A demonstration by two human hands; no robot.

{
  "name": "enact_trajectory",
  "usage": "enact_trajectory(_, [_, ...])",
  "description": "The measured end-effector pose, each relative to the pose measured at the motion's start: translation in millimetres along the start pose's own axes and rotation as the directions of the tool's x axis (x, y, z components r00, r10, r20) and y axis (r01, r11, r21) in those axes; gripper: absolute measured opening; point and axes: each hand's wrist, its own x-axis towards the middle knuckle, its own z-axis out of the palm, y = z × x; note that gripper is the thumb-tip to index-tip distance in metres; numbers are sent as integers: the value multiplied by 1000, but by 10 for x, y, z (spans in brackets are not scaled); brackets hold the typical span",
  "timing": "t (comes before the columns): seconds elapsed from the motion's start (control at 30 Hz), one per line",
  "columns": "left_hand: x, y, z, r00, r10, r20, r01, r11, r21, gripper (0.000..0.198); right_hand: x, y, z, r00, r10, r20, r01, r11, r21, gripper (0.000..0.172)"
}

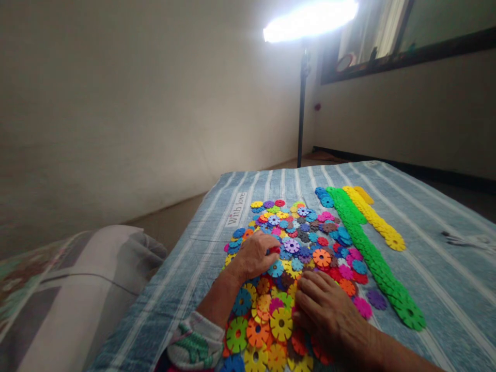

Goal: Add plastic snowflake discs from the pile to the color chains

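Observation:
A spread heap of plastic notched snowflake discs [281, 324] in many colours lies on the striped cloth. My left hand [256, 254] is over the heap's left side, thumb and fingers closed on a red snowflake disc [274, 250]. Lower and to the right, my right hand [329, 305] rests on the discs with its fingers curled down; whatever is under them is hidden. Right of the heap runs a long row of overlapping green discs [382, 268]. Beside it is a shorter row of yellow discs [374, 219], with a few blue discs [324, 197] at the far end.
The blue striped cloth [437, 258] covers the raised surface. A white cable [467, 241] lies at its right. Behind it, a bright lamp [310, 21] stands on a dark pole [301, 113]. Grey bedding [85, 289] is at the left, close to the wall [116, 113].

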Motion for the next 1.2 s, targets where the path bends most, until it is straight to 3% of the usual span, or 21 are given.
enact_trajectory(0.23, [-7, -37, 23, 999, -48, -15, 47, 997, -69, 14, -15, 6, 17, 1000, 14, 15, -14, 1000, 7, 2])
enact_trajectory(0.63, [-28, -149, -102, 989, -144, -13, 140, 976, -166, 12, -8, 11, 11, 1000, 6, 16, -6, 1000, 17, 4])
enact_trajectory(1.2, [-65, -344, -95, 929, -360, -88, 322, 900, -293, 9, -24, 14, 15, 999, 0, 36, 0, 1000, 0, 5])
